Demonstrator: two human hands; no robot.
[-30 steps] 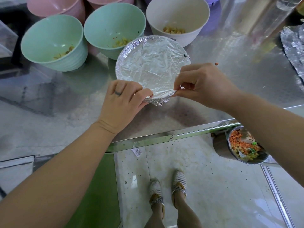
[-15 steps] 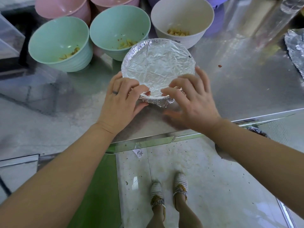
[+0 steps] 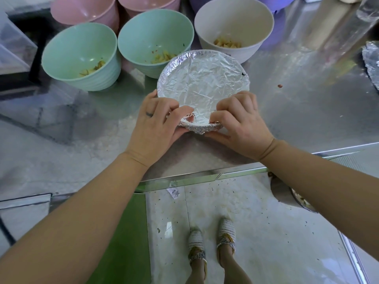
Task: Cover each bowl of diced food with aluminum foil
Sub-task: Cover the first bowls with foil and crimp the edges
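- Covered bowl (image 3: 203, 83): centre of frame, on the bench (image 3: 297, 119), just in front of the open bowls. Foil (image 3: 215, 64) lies crinkled across its mouth and is folded down around the rim.
- Left hand (image 3: 158, 124): fingers curled over the near rim, thumb under it, pinching the foil edge.
- Right hand (image 3: 242, 121): same grip just beside the left, fingers curled on top, thumb beneath.
- Step in hand: crimping the near stretch of the foil edge. This bowl looks almost sealed.
- Next move, as judged: let go, shift the bowl aside and bring a fresh sheet to an open bowl. Light pressure should do, since thin foil tears.
- Open, with diced food:
  - first mint bowl (image 3: 78, 44), upper left
  - second mint bowl (image 3: 155, 25), upper centre
  - white bowl (image 3: 233, 19), upper centre-right
- Pink bowls (image 3: 82, 11): top edge, contents hidden.
- Spare sheet (image 3: 372, 62): right edge.
- Writing: none readable. A small tag (image 3: 173, 193) below the bench edge is too blurred.
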